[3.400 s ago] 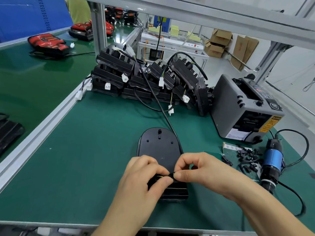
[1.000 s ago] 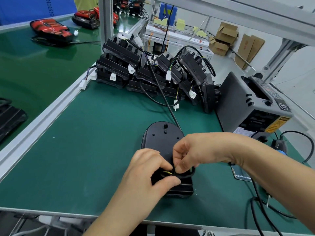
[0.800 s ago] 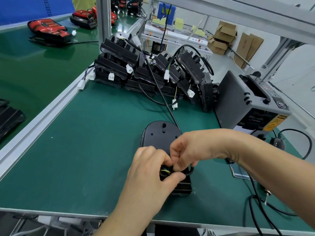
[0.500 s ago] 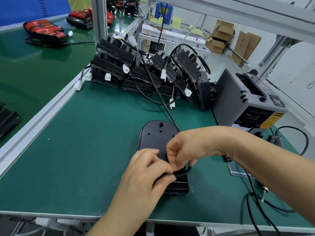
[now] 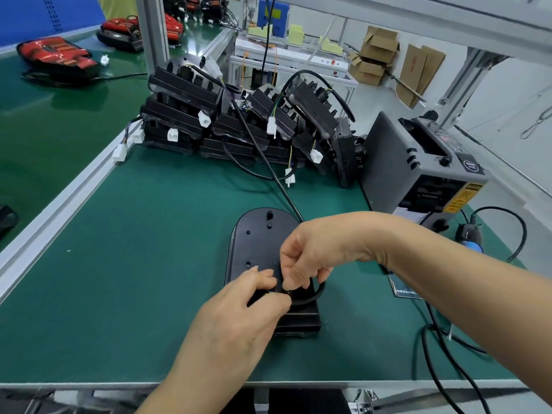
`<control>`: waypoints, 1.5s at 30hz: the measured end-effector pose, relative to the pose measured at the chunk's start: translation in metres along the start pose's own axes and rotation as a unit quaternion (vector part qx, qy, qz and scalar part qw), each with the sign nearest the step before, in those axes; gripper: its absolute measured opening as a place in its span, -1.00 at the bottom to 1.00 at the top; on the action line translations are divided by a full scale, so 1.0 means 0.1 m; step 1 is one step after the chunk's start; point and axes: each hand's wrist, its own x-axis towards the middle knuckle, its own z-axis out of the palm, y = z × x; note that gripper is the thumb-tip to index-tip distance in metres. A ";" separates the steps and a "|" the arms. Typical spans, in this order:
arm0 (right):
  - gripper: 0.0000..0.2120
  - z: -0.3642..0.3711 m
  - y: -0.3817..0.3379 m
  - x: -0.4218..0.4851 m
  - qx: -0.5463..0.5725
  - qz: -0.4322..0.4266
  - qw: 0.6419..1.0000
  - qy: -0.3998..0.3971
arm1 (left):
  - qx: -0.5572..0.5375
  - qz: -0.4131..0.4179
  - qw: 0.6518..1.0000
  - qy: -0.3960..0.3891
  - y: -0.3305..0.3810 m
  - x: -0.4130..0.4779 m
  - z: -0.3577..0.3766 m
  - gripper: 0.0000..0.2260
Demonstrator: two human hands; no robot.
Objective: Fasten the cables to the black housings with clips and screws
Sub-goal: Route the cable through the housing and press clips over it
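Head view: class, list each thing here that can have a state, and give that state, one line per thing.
housing, lying flat on the mat, gripped at its near end.
cable, bent into a loop over the housing, held.
left hand, grips the housing.
right hand, pinches the cable.
stacked housings, piled up, white plugs hanging loose.
screwdriver, lying on the mat, untouched.
boxes, flaps open.

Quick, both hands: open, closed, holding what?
Left hand: closed, pinching the cable end at the housing.
Right hand: closed, fingers curled round the same cable's loop.
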 end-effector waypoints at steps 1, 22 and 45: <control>-0.89 0.01 0.00 -0.01 0.006 -0.001 1.000 0.004 | -0.001 0.000 1.000 0.002 0.00 0.00 0.00 -0.93; -0.59 -0.39 1.84 -1.00 -0.052 0.468 0.824 0.316 | -0.048 0.011 0.999 0.013 -0.06 0.01 0.04 -0.93; -0.52 -0.12 2.18 -1.40 0.595 0.071 0.631 0.493 | -0.028 0.015 0.999 0.021 -0.03 0.01 0.02 -0.94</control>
